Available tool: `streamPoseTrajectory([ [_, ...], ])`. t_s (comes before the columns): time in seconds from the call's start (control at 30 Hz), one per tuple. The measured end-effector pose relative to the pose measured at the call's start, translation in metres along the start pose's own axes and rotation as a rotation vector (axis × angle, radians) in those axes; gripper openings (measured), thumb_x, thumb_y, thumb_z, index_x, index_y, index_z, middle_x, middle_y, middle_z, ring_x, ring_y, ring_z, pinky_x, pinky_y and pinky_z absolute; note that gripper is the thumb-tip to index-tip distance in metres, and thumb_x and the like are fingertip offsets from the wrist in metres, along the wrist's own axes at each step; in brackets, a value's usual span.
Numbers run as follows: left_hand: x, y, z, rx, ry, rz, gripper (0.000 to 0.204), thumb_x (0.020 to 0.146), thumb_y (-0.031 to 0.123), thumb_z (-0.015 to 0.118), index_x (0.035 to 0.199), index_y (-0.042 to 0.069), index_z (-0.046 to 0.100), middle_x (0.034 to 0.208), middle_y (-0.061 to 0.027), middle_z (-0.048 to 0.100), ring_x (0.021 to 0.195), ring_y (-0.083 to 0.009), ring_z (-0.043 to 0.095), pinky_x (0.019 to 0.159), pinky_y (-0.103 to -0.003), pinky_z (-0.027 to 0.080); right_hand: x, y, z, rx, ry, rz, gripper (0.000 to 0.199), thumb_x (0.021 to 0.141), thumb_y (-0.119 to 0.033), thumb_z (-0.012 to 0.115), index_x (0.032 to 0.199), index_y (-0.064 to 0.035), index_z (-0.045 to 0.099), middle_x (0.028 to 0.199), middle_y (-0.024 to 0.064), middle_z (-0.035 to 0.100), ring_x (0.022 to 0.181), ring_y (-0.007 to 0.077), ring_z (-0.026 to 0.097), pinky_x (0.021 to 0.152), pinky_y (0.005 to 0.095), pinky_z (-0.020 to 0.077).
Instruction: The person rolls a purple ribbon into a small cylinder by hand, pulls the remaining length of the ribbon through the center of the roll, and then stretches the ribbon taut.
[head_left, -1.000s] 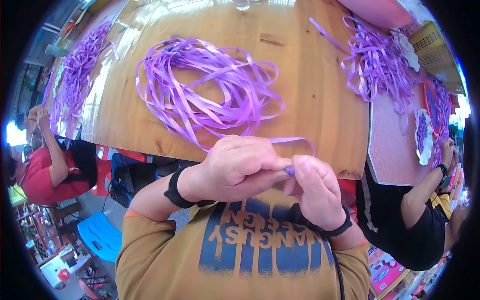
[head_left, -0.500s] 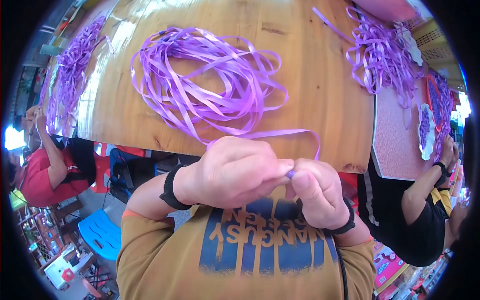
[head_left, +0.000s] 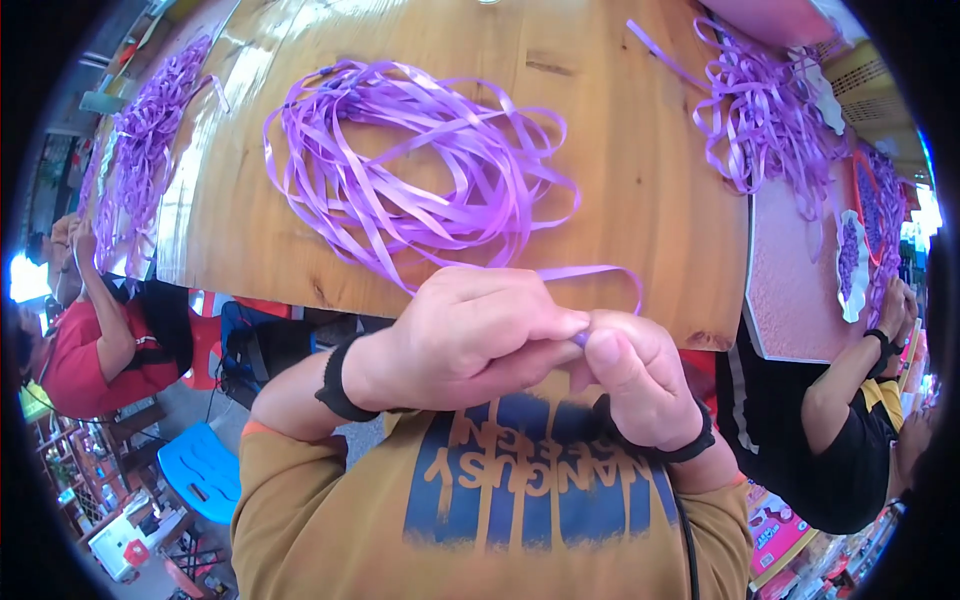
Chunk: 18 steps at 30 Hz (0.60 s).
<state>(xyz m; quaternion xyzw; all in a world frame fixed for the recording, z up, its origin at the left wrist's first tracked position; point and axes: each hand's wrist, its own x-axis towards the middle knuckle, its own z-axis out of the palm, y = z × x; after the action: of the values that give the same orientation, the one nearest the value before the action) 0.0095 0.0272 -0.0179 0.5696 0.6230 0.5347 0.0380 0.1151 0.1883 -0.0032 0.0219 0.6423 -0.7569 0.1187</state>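
Observation:
A length of purple ribbon (head_left: 590, 270) runs from behind my hands to the table's near edge. My left hand (head_left: 485, 325) is closed, its thumb and fingertips pinching a small purple bit at the ribbon's end. Tip to tip with it, my right hand (head_left: 640, 375) is curled, its thumb pressed against the same purple bit. What exactly lies between the fingertips is mostly hidden. Just beyond my hands, a loose looped heap of purple ribbons (head_left: 440, 225) lies on the wooden table (head_left: 640, 200).
More purple ribbon piles lie at the left (head_left: 150, 130) and the far right (head_left: 755, 110). Co-workers sit on both sides, one in a red shirt (head_left: 85, 340), another in a black one (head_left: 850, 450). A blue stool (head_left: 200, 470) stands at lower left.
Both hands stay together at the same spot, with only a slight shift of the fingers and wrists. The ribbon heap appears unchanged.

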Motion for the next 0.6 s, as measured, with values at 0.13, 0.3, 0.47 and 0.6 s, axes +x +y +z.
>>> streamPoseTrajectory([
  [0.13, -0.004, 0.006, 0.001, -0.211, 0.052, -0.268, 0.017, 0.075, 0.003, 0.068, 0.092, 0.002, 0.065, 0.072, -0.0061, 0.059, 0.065, -0.0171, 0.057, 0.056, -0.025, 0.042, 0.001, -0.004, -0.001, -0.026, 0.025, -0.031, 0.042, 0.095, -0.032, 0.039, 0.078, 0.0018, 0.057, 0.068, 0.0028, 0.052, 0.065, 0.0095, 0.047, 0.061, 0.023, 0.0368],
  [0.3, -0.008, 0.007, 0.0, -0.588, 0.042, -0.556, 0.012, 0.083, 0.005, 0.061, 0.094, 0.0, 0.063, 0.09, -0.0053, 0.058, 0.083, -0.0108, 0.054, 0.072, -0.022, 0.042, 0.002, -0.007, 0.001, -0.098, 0.073, -0.034, 0.042, 0.095, -0.029, 0.041, 0.064, -0.0022, 0.049, 0.065, 0.0024, 0.049, 0.061, 0.0099, 0.044, 0.057, 0.0254, 0.034],
  [0.47, -0.002, 0.016, 0.004, -1.027, 0.186, -0.891, 0.009, 0.085, 0.004, 0.059, 0.092, 0.0, 0.062, 0.088, -0.0037, 0.058, 0.081, -0.009, 0.054, 0.071, -0.022, 0.043, 0.005, -0.002, 0.003, -0.178, 0.115, -0.122, 0.04, 0.094, -0.027, 0.042, 0.064, -0.0021, 0.05, 0.062, 0.0029, 0.048, 0.058, 0.012, 0.044, 0.055, 0.0263, 0.0344],
  [0.6, -0.004, 0.018, 0.006, -0.935, 0.154, -0.851, 0.007, 0.085, 0.005, 0.059, 0.089, -0.001, 0.061, 0.085, -0.0038, 0.058, 0.077, -0.0085, 0.053, 0.068, -0.022, 0.043, 0.002, 0.001, 0.002, -0.223, 0.116, -0.168, 0.04, 0.094, -0.027, 0.042, 0.064, -0.0019, 0.05, 0.061, 0.0029, 0.048, 0.057, 0.0131, 0.045, 0.054, 0.0264, 0.0356],
])
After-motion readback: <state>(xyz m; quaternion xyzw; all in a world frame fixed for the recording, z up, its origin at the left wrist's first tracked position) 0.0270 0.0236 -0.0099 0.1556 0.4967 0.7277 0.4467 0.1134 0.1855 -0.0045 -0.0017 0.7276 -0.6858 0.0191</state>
